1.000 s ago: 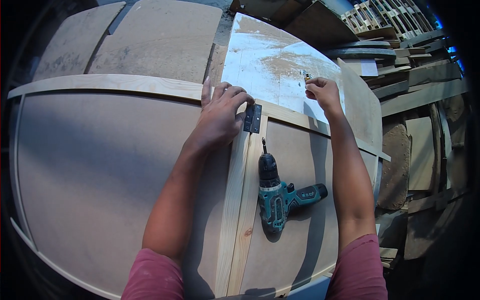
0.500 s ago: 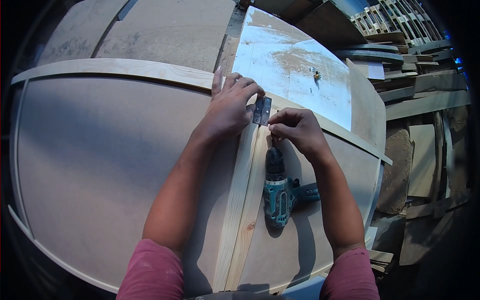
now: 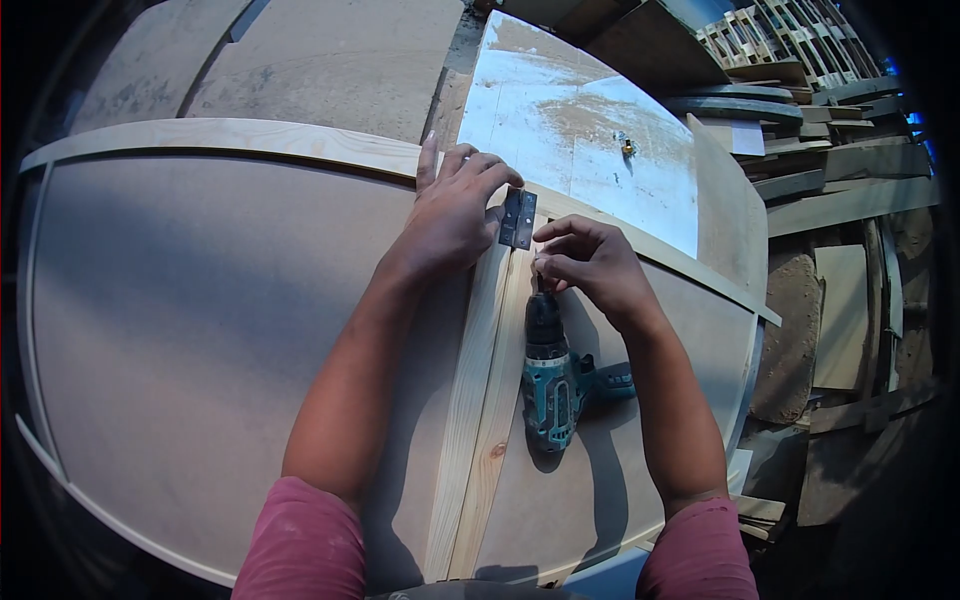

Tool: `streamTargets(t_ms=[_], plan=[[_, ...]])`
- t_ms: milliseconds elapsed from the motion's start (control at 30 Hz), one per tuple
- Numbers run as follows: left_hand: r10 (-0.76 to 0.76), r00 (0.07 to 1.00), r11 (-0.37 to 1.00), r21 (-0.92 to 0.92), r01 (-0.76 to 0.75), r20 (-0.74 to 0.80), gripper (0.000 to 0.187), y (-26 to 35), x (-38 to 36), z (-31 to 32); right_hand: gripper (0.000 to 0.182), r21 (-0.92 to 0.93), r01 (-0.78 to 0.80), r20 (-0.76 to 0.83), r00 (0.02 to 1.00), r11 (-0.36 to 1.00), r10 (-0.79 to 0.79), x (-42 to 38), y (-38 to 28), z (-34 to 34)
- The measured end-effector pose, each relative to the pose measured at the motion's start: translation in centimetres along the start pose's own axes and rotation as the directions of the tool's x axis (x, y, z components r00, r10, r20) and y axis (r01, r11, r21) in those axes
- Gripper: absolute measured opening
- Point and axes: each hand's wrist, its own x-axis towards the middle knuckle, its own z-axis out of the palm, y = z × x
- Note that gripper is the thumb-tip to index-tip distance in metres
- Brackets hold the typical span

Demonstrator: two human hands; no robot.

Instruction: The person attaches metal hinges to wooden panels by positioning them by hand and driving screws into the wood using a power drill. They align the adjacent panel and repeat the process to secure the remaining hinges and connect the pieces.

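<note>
A dark metal hinge (image 3: 518, 220) lies across the seam where two pale wooden frame strips (image 3: 487, 400) meet. My left hand (image 3: 455, 205) steadies it from the left, thumb at its side and index fingertip at its top edge. My right hand (image 3: 585, 262) is just right of the hinge, thumb and index finger pinched together; whatever is between them is too small to make out. Below those fingers a teal and black cordless drill (image 3: 550, 395) rests on its side on the right-hand panel, its bit pointing up toward the hinge.
Brown panels (image 3: 230, 320) edged with pale wood spread beneath both arms. Beyond them lies a white board (image 3: 580, 130) dusted with sawdust, with a small pile of screws (image 3: 627, 148) on it. Stacked wood offcuts (image 3: 840, 170) fill the right side.
My right fingers have shifted slightly downward from the hinge's lower corner, and their pinch has changed a little. The left hand stays on the hinge; the whole view has drifted slightly.
</note>
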Motion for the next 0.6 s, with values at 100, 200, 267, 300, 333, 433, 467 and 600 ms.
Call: streamTargets(t_ms=[100, 200, 267, 300, 333, 433, 467, 600], plan=[[0.006, 1.0, 1.0, 0.005, -0.006, -0.004, 0.032, -0.1, 0.0, 0.0, 0.019, 0.003, -0.013, -0.011, 1.0, 1.0, 0.013, -0.9, 0.8, -0.8], [0.003, 1.0, 1.0, 0.015, -0.003, 0.014, 0.032, 0.1, 0.0, -0.1, 0.022, -0.007, -0.058, 0.002, 0.998, 0.998, 0.058, -2.0, 1.0, -1.5], [0.001, 1.0, 1.0, 0.003, -0.001, 0.013, 0.033, 0.0, 0.0, -0.1, 0.027, -0.143, 0.012, -0.04, 0.999, 0.99, -0.018, -3.6, 1.3, -2.1], [0.0, 1.0, 1.0, 0.003, 0.0, 0.015, 0.033, 0.0, 0.0, -0.1, 0.035, -0.283, 0.032, -0.043, 0.998, 0.959, -0.046, -4.9, 1.2, -2.6], [-0.006, 1.0, 1.0, -0.01, 0.007, 0.012, 0.033, 0.2, 0.0, -0.1, 0.044, -0.407, 0.11, 0.007, 0.993, 0.907, -0.117, -6.5, 1.1, -3.0], [-0.03, 1.0, 0.999, -0.024, 0.03, 0.006, 0.034, 0.4, 0.0, -0.2, 0.071, -0.741, 0.116, 0.184, 0.982, 0.662, 0.034, -11.3, 0.8, -3.1], [-0.033, 0.999, 0.999, -0.027, 0.033, 0.01, 0.035, 0.4, 0.0, -0.2, 0.077, -0.781, 0.13, 0.207, 0.977, 0.611, 0.057, -12.6, 0.9, -2.7], [-0.024, 1.0, 0.999, -0.028, 0.024, 0.018, 0.035, 0.4, 0.0, -0.2, 0.085, -0.916, 0.227, 0.183, 0.97, 0.331, -0.158, -14.5, 3.9, -0.1]])
